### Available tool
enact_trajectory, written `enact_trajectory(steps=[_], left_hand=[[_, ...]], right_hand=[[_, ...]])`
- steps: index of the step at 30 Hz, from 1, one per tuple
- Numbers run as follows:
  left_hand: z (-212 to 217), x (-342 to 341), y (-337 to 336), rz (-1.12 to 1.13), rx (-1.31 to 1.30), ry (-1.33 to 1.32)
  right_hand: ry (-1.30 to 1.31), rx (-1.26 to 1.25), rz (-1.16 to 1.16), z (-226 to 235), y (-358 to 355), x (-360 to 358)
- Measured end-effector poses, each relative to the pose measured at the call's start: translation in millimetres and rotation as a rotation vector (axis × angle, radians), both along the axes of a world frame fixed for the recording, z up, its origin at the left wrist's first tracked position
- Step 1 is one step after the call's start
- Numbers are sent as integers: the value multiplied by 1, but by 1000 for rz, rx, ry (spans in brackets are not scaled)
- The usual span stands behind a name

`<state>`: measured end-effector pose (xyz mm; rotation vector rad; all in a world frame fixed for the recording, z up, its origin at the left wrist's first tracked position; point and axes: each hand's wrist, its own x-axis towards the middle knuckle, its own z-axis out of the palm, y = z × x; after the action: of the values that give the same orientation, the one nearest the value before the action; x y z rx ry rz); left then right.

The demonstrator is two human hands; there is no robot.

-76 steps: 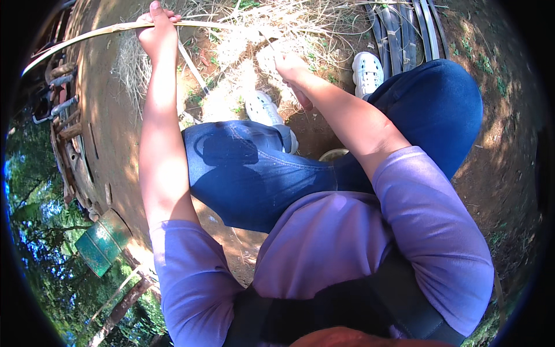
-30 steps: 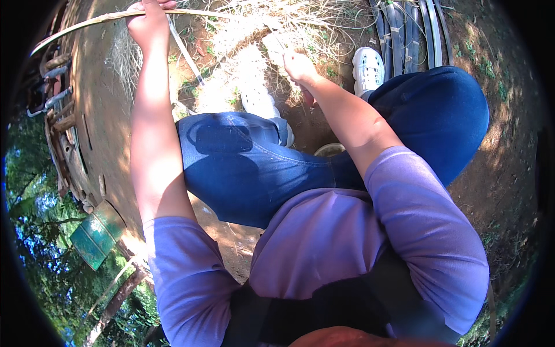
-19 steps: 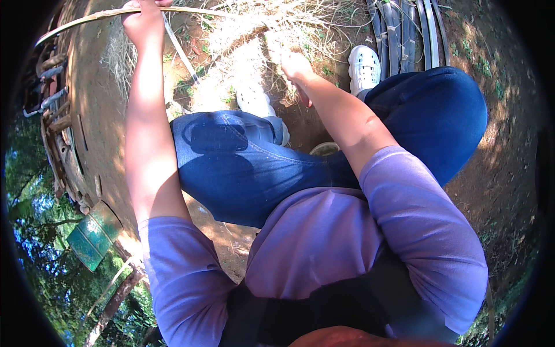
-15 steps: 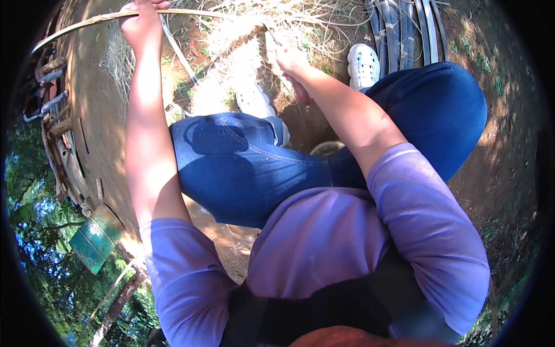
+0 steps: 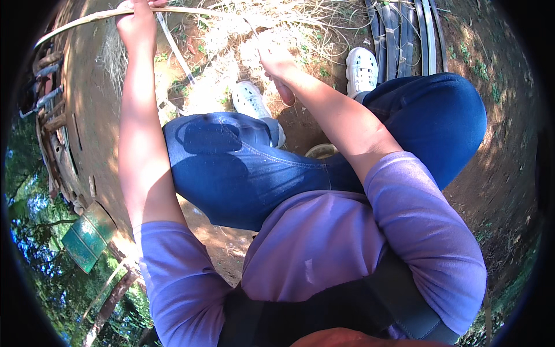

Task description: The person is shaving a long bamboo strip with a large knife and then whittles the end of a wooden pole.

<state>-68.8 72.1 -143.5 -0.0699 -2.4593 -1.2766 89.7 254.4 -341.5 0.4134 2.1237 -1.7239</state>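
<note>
Closer to the left hand (image 5: pixel 136 28) than half a second ago, the right hand (image 5: pixel 277 62) grips a slim, dark, blade-like tool (image 5: pixel 252 28) near the long, pale, curved wooden-looking strip (image 5: pixel 87 19) held in the left above tan fibres (image 5: pixel 292 14), where steady support and clear fingers should help.

Left hand (image 5: pixel 137 28) gripping long strip (image 5: pixel 87 19) (pale, bowed).
</note>
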Motion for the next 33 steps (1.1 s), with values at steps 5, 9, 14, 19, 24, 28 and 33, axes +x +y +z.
enact_trajectory(steps=[5,9,14,19,24,28,33], left_hand=[[-9,-8,-1,-72,193,-26],[-5,7,-14,-181,199,-89],[-9,-23,-41,-221,23,-117],[-4,1,-12,58,-114,12],[-8,-6,-14,82,-195,119],[-8,2,5,-19,-51,115],[-23,-25,-35,52,-153,27]], right_hand=[[-221,137,139,-70,50,13],[-439,-132,-89,-41,42,10],[-184,-265,-241,-18,13,11],[-77,-296,-111,39,-8,3],[481,-130,-46,36,-24,-4],[46,-105,-103,34,-7,-6],[176,-496,38,80,-13,-16]])
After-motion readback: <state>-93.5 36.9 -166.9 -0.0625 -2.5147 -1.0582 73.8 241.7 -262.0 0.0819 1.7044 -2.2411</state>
